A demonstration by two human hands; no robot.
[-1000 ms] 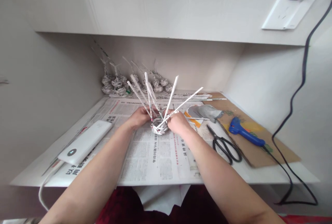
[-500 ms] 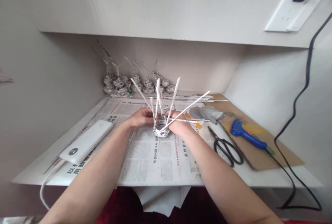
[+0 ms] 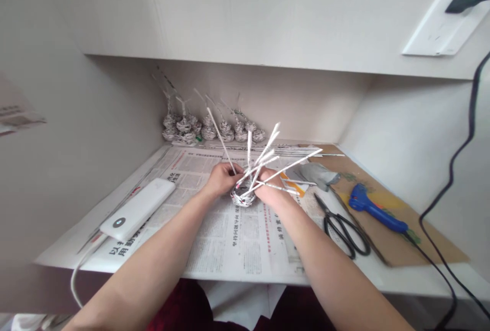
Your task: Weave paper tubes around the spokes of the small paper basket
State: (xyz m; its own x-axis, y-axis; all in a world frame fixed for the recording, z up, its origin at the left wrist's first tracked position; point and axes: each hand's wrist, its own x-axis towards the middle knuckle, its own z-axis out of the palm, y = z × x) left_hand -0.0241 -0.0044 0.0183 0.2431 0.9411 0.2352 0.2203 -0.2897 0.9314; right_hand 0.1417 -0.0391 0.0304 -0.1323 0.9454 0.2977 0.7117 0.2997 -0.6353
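Between my hands is a small woven paper basket (image 3: 242,199), its rolled-paper sticks (image 3: 268,152) fanning upward and to the right. My left hand (image 3: 225,178) is closed at its left side, thumb and fingers pinched by the foot of one stick that leans up to the left. On the right side, my right hand (image 3: 270,183) curls around the basket's edge and the stick bases. Its fingertips are mostly hidden behind the sticks. The basket sits just over newspaper (image 3: 214,239); whether it touches the sheet I cannot tell.
Black scissors (image 3: 342,229) and a blue glue gun (image 3: 377,209) on cardboard (image 3: 421,249) lie to the right, near a grey glove (image 3: 317,175). A white power bank (image 3: 140,208) with a cable lies left. Several woven gourd shapes (image 3: 225,131) stand at the back.
Several sticks that stood upright now lean to the right, while one still leans left. My left hand has shifted closer to the basket. The whole view has moved slightly.
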